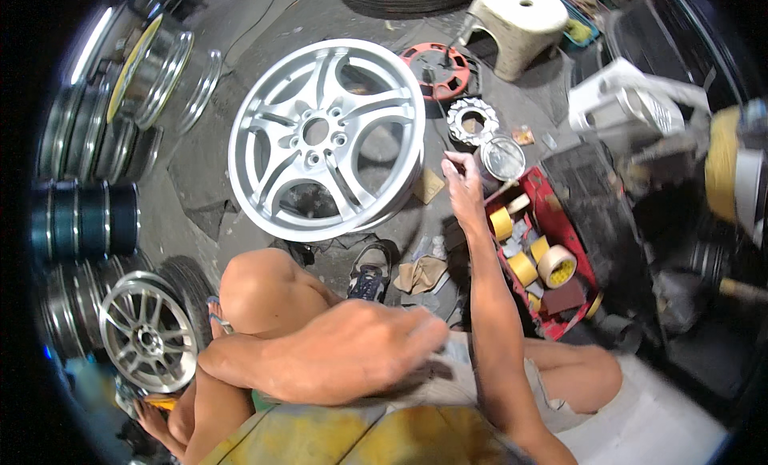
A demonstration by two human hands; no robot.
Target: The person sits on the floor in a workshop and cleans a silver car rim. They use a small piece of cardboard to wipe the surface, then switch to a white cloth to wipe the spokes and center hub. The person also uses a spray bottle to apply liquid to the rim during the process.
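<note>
My left hand (388, 345) is raised close in front of my body, its fingers curled into a fist. What it holds, if anything, is hidden. Farther out, my right hand (462, 185) reaches forward beside a round metal can (502, 159), thumb and fingers drawn together. I cannot make out anything between them. A silver alloy wheel rim (324, 141) with paired spokes faces up at a tilt, left of my right hand and apart from both hands. Just beyond the can lies a ring-shaped metal part (472, 123).
A red toolbox (552, 197) with tape rolls (556, 265) stands right. Ahead are an orange-red round reel (438, 69) and a white stool (520, 21). Rims (148, 333) and tyres crowd the left, near another person's hand (152, 421). A crumpled brown cloth (420, 275) lies by my shoe (370, 271).
</note>
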